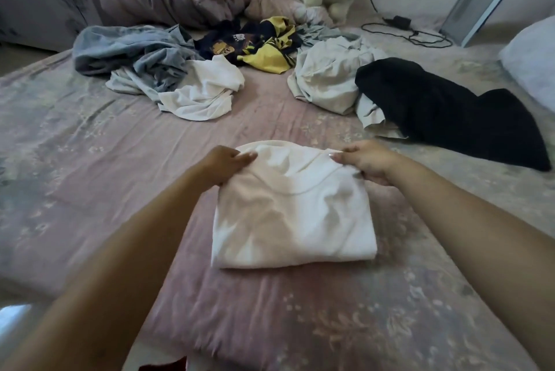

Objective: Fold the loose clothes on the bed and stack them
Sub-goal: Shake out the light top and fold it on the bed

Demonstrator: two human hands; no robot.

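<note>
The bed sheet (pixel 120 160) is pink with pale flowers. On it lie a white shirt (pixel 292 214), black clothes (pixel 450 112), a yellow and dark blue top (pixel 261 43) and grey-blue clothes (pixel 126 52).

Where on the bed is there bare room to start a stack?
Bare bed sheet lies left of the folded white shirt, below the grey-and-white heap. Another free patch is near the front edge. The far side is crowded: yellow-navy garment, pale heap, black garment.
</note>
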